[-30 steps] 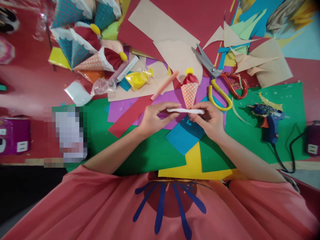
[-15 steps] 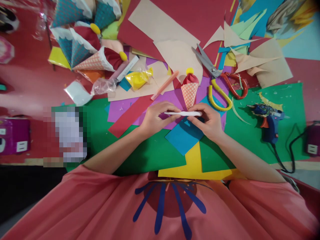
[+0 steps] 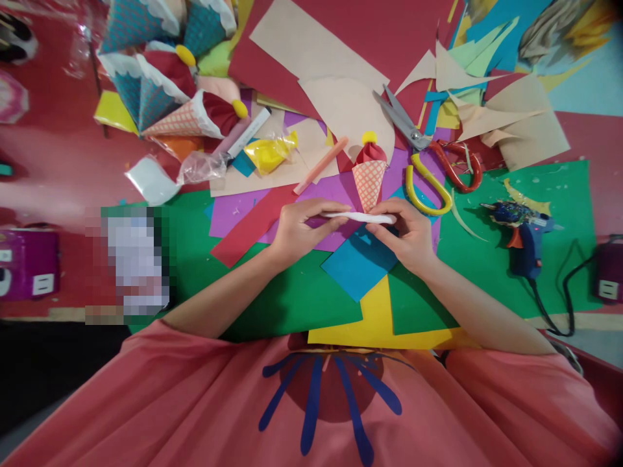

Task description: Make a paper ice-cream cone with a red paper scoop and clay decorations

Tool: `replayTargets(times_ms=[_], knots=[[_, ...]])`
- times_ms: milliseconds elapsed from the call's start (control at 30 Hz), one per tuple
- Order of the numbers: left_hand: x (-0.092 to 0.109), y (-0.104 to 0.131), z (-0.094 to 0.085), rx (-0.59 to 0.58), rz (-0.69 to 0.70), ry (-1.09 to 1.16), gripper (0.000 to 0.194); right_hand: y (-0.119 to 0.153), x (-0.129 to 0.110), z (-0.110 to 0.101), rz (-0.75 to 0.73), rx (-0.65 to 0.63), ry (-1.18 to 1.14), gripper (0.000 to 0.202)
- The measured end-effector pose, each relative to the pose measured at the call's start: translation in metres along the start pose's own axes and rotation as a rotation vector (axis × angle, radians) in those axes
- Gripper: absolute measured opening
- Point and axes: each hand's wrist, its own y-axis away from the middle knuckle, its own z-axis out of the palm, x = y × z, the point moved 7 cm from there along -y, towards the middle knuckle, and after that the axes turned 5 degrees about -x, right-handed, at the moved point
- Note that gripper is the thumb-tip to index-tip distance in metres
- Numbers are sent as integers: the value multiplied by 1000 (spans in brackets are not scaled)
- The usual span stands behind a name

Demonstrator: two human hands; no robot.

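Between my two hands is a strip of soft white clay (image 3: 363, 217), drawn out thin and held level. My left hand (image 3: 304, 227) pinches its left end between thumb and fingers. At the other end, my right hand (image 3: 406, 230) grips it the same way. Just beyond the strip lies a small paper ice cream cone (image 3: 370, 181) with an orange lattice pattern, a dark red swirl and a yellow ball on top; its tip is close to my right fingers. Below the hands lies a blue sheet (image 3: 357, 263).
Scissors (image 3: 413, 136) lie open beyond my right hand. A glue gun (image 3: 528, 240) with a cord rests on the green sheet (image 3: 574, 194) at right. Several larger cones (image 3: 180, 117) are at upper left. A yellow clay packet (image 3: 270, 152) and an orange stick (image 3: 321, 165) lie between.
The white strip has tilted slightly, its left end now a little higher and further right. My left hand has shifted only slightly; the rest stays put.
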Motion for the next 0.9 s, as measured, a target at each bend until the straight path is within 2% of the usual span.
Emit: replayTargets(times_ms=[133, 500, 600, 767, 833, 900], knots=[[0, -1, 4, -69, 4, -14, 26, 0, -1, 1, -21, -28, -3, 17], [10, -3, 8, -149, 139, -121, 21, 1, -2, 5, -52, -87, 38, 12], [8, -1, 9, -156, 131, -136, 20, 0, -3, 6, -62, -107, 61, 10], [3, 3, 9, -172, 36, -148, 31, 0, -5, 7, -102, -115, 72, 9], [5, 4, 9, -175, 55, -150, 35, 1, -7, 8, -126, -131, 74, 8], [8, 4, 11, -190, 104, -142, 31, 1, -7, 10, -133, -143, 82, 8]])
